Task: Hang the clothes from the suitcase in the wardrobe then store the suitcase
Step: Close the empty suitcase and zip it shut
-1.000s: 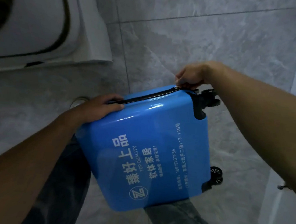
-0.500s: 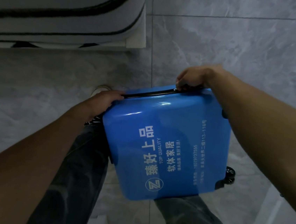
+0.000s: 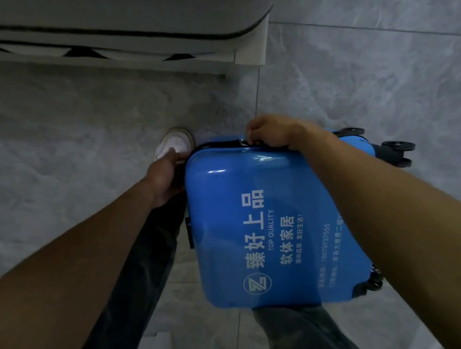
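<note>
A small blue hard-shell suitcase [image 3: 269,224] with white lettering and black wheels lies closed across my thighs, its printed face up. My right hand [image 3: 270,131] pinches the zipper pull on the black zip line along the far edge. On the left corner of the case rests my left hand [image 3: 167,173], gripping the shell's side. No clothes and no wardrobe are in view.
A white bed with a dark-piped mattress [image 3: 121,15] fills the top left. Grey marble floor tiles [image 3: 375,84] spread around me. My white shoe [image 3: 174,143] rests on the floor beyond the left hand. A pale vertical panel [image 3: 434,338] stands at the lower right.
My view has swung left and down, bringing more of the bed into frame. My left hand slid from the far zip edge down to the case's left corner. My right hand stays at the zipper.
</note>
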{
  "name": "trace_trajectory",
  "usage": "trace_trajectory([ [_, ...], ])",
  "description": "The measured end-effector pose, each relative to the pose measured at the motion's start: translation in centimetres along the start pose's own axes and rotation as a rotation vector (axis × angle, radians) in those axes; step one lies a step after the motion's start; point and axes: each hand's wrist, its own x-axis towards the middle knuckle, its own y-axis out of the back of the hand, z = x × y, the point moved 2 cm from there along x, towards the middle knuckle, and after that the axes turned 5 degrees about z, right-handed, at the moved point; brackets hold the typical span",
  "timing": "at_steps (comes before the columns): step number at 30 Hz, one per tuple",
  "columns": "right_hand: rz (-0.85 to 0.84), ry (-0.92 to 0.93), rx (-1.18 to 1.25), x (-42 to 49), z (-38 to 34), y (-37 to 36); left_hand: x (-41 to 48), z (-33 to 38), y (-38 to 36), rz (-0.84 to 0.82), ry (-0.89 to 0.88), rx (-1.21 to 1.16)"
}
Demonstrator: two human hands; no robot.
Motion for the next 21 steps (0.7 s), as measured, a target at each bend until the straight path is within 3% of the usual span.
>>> trace_trajectory([
  [8, 0.048, 0.062, 0.127, -1.0, 1.6, 0.3, -0.3, -1.1, -0.7, -0.127, -0.006, 0.268],
  [13, 0.082, 0.122, 0.231, -4.2, 4.4, 1.6, -0.7, -2.3, -1.3, -0.2, 0.053, 0.311],
  [21, 0.188, 0.132, 0.283, -13.4, 8.8, 6.5, -6.3, -1.7, -7.2, -0.343, 0.003, 0.356],
])
